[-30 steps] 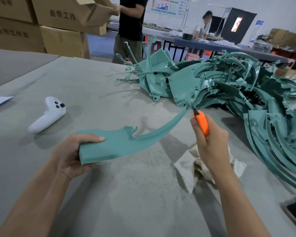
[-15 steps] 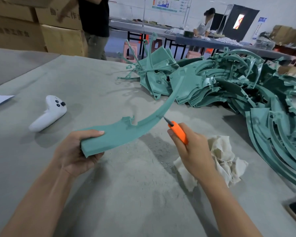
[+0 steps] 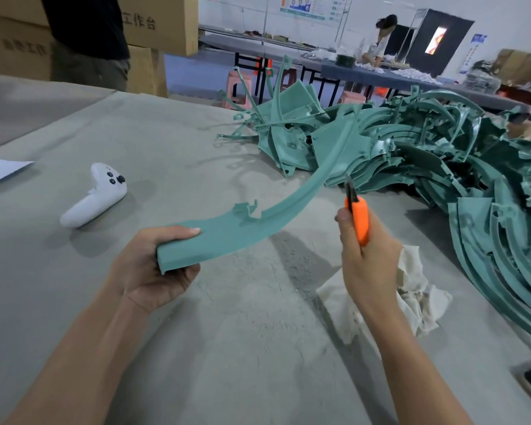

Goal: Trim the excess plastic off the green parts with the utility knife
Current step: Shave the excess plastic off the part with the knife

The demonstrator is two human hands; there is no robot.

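A worker's left grip (image 3: 154, 271), a bare hand, is curled round the wide near end of a curved green part (image 3: 227, 237), thumb on top and fingers beneath. It holds the part clear of the grey surface (image 3: 196, 348), apparently so the long edge is free for the blade. From there the part sweeps toward 1 o'clock, past a ragged notch of excess plastic on its 11 o'clock edge. The right grip (image 3: 368, 259) is closed round the orange utility knife (image 3: 360, 219), whose dark blade points to 12 o'clock just beside the part's narrow stretch and seems not to touch it, a stance that suggests the hand is between trimming strokes. A crumpled cloth (image 3: 417, 296) lies under that wrist at 5 o'clock. A pile of green parts (image 3: 442, 154), likely awaiting the same cut, fills the surface from 1 to 3 o'clock. A white controller (image 3: 95, 194) rests at 10 o'clock, well apart from the work, beyond it a sheet of paper (image 3: 0, 170).
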